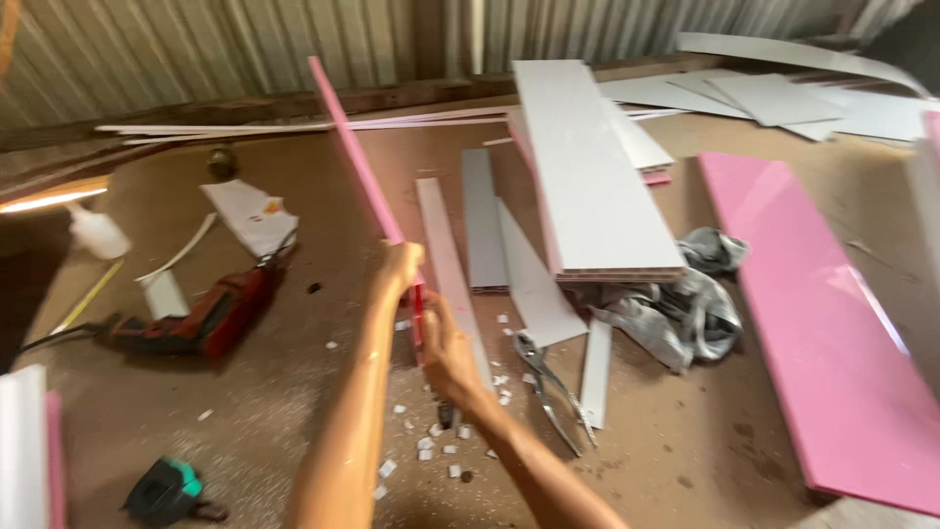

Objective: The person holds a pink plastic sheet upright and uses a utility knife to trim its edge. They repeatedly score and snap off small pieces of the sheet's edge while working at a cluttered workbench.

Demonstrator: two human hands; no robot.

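- The left hand [399, 266] is closed round a long pink strip [354, 147], fingers wrapped together about it just above its lower end.
- The right hand [446, 345] sits just below, at 5 o'clock from the left; it touches the strip's lower end, but whether its fingers pinch or only press there cannot be told.
- The strip rises tilted from the hands toward 11 o'clock, well above the table [685, 460].
- White chips [427, 443] lie scattered on the table under and below the hands.
- Snips [550, 387] lie at 3 o'clock from the right hand, near it.
- Grey strips [480, 220] lie flat at 1 o'clock from the hands; a wide white panel [587, 167] lies beyond them, one end resting on a grey cloth [676, 313].
- A pink panel [822, 333] lies far out at 3 o'clock.
- A red drill [201, 318] lies at 9 o'clock, with a white bottle [98, 232] beyond it at 10 o'clock.
- A tape measure [164, 490] lies at 8 o'clock.
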